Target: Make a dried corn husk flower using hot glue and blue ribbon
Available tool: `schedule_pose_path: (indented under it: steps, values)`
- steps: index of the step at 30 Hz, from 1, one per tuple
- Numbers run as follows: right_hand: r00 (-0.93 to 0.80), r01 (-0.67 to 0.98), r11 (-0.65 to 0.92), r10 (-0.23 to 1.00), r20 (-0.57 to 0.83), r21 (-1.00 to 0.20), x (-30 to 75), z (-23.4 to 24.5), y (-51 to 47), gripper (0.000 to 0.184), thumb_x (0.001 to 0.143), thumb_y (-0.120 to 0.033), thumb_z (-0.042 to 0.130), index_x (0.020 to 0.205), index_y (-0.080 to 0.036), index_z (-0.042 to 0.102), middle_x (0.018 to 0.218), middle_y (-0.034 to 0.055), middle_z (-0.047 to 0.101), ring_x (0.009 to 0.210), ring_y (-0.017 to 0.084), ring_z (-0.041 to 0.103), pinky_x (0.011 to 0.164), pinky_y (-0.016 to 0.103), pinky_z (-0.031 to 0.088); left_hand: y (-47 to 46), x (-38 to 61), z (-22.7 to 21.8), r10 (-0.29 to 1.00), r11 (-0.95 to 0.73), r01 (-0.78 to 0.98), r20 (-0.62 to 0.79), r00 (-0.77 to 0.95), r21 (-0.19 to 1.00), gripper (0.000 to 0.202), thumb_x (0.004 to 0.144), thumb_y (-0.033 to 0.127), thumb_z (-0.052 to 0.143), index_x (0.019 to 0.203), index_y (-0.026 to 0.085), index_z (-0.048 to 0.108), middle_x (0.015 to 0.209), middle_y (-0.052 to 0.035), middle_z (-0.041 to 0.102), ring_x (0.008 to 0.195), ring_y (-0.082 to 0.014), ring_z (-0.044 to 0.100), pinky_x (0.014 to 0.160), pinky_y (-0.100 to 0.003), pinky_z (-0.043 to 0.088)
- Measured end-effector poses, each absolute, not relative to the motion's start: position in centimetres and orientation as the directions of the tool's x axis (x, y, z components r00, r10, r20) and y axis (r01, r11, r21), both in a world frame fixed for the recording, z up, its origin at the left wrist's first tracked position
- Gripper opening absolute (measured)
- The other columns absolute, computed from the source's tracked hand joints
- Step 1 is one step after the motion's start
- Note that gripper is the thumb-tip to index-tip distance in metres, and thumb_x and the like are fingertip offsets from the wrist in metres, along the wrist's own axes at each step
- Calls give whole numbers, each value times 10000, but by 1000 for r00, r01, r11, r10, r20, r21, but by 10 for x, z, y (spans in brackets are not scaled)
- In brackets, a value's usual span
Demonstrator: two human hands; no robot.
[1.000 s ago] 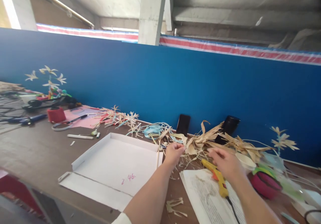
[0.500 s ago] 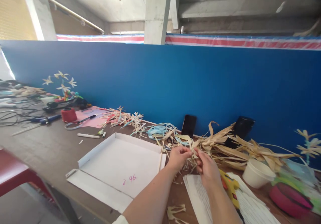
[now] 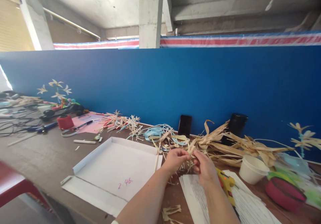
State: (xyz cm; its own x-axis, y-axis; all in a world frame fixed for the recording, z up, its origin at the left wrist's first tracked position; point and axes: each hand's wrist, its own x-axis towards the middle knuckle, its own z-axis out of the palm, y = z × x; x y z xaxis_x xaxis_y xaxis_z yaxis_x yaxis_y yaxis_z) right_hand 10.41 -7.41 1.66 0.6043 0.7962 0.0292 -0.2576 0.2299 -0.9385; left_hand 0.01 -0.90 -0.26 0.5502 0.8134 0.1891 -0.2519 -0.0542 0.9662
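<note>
My left hand [image 3: 175,159] and my right hand [image 3: 204,165] meet over the table edge, fingers pinched together on a small piece of dried corn husk [image 3: 191,150]. Behind them a heap of dried husks [image 3: 235,145] spreads to the right. A yellow glue gun [image 3: 227,183] lies just right of my right hand on a printed paper sheet [image 3: 195,194]. A white flat cardboard box lid [image 3: 117,169] lies left of my left hand.
A white cup [image 3: 252,169], a pink round object [image 3: 282,190] and two dark phones [image 3: 185,125] leaning on the blue partition [image 3: 160,83] stand nearby. Blue ribbon [image 3: 155,131], husk flowers [image 3: 122,120], a red spool [image 3: 65,121] and scissors lie further left. A red stool [image 3: 12,187] is at bottom left.
My right hand has come left from the glue gun to meet my left hand on the husk piece. The view has shifted slightly.
</note>
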Motion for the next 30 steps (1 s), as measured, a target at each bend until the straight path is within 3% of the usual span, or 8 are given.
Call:
schedule_pose_path:
  steps: [8, 19, 30]
  values:
    - [620, -272, 175, 784, -33, -946, 103, 18, -75, 228, 546, -323, 723, 667, -161, 619, 506, -44, 463, 454, 66, 343, 351, 168, 196, -6, 0, -5, 820, -70, -202, 172, 547, 977, 295, 587, 363, 718, 726, 113, 644, 633, 8, 574, 555, -66, 442, 564, -199, 340]
    - [590, -240, 173, 807, -2, -955, 103, 19, -78, 257, 605, -393, 691, 673, -163, 601, 485, -53, 446, 405, 57, 304, 366, 207, 172, -9, -1, 0, 827, -33, -206, 142, 544, 978, 332, 563, 379, 725, 724, 102, 638, 584, 17, 551, 498, -50, 399, 516, -195, 316]
    - [635, -165, 149, 773, 10, -975, 103, 18, -78, 284, 557, -379, 727, 722, -171, 628, 458, -70, 418, 403, 63, 291, 382, 220, 164, -8, 0, -1, 824, -41, -202, 148, 548, 979, 311, 572, 381, 710, 719, 114, 646, 598, 14, 561, 516, -60, 410, 524, -200, 317]
